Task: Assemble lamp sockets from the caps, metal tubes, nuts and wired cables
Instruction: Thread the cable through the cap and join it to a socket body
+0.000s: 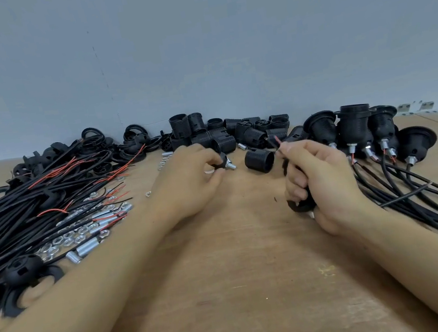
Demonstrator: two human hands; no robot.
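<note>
The left hand (188, 176) pinches a small black cap (219, 164) with a metal tube (231, 166) fitted, just left of the loose threaded shell (259, 160); the tube's long axis lies roughly level, its free end pointing right. The right hand (319, 176), right of that shell, is closed round a wired cable (277, 143), its red-and-black tips pointing up and left. Threading looks to be the step in hand (tips must meet the tube's bore squarely).
</note>
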